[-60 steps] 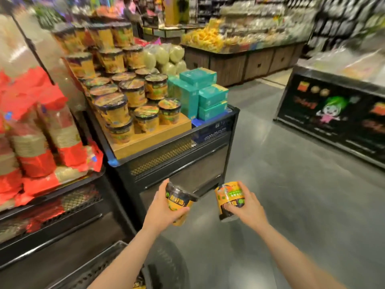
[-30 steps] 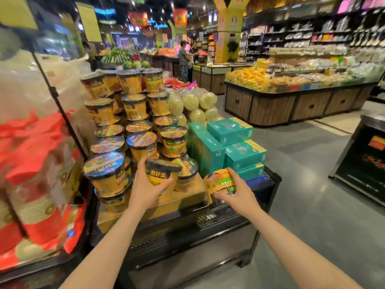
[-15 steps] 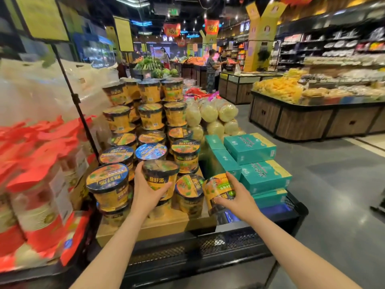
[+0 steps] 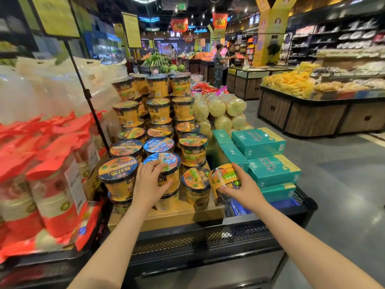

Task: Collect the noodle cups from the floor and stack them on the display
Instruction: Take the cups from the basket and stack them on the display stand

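Supermarket display (image 4: 166, 215) ahead of your hands: your left hand (image 4: 149, 184) grips a stacked noodle cup (image 4: 166, 170); your right hand (image 4: 242, 187) holds a tilted cup (image 4: 224, 180) beside it.

Noodle cups (image 4: 193, 151): glossy film wrap.
Stand (image 4: 208, 234): black metal mesh.
Platform (image 4: 166, 217): matt wood.
Floor (image 4: 343, 184): smooth, shiny.

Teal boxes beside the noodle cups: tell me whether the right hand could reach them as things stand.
Probably yes, but not to grasp: the right hand is just beside the teal boxes with nothing between, yet its grip is full with a noodle cup.
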Demonstrator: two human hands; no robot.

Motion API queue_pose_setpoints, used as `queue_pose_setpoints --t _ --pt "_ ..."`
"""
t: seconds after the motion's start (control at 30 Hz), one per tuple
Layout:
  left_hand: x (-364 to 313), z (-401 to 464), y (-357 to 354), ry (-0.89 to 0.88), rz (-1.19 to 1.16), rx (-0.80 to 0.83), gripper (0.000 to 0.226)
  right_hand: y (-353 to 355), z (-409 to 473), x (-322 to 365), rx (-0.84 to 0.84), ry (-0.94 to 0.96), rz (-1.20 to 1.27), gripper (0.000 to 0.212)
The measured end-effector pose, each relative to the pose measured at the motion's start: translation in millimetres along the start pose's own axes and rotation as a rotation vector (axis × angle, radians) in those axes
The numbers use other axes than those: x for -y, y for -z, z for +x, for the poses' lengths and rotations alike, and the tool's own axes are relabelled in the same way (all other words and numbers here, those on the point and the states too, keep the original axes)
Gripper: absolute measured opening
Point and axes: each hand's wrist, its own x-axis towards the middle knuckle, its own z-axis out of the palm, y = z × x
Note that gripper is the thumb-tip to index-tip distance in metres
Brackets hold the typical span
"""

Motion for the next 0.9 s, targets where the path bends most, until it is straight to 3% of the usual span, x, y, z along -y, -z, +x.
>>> queue_pose_setpoints --t 0.33,0.43,0.57,0.7,0.8,0.9 --pt "2.4 -0.7 6.3 -0.06 0.069 0.028 0.062 0.1 -9.7 6.5 -0.021 0.012 0.002 0.093" --pt "-24.1 -1.9 2.1 -0.218 0.037 0.004 0.07 6.7 -18.7 6.1 -0.006 0.016 0.002 0.092" --pt "-77.4 -9.6 -21.9 -0.504 -0.109 0.207 0.084 18.8 -38.1 1.3 0.083 0.004 -0.013 0.092" --pt "-115.6 -16.4 -49.5 -0.649 -0.138 0.423 0.103 30.1 -61.9 -3.4 0.165 -0.019 -0.074 0.094" --pt "-137.4 -23.2 -59.9 -0.676 -0.206 0.479 0.105 40.1 -75.7 -10.5 0.163 -0.064 -0.09 0.091" --pt "-152.6 -30.7 -60.7 -0.594 -0.302 0.554 0.104 51.9 -87.6 -16.1 0.093 -0.134 -0.044 0.091"
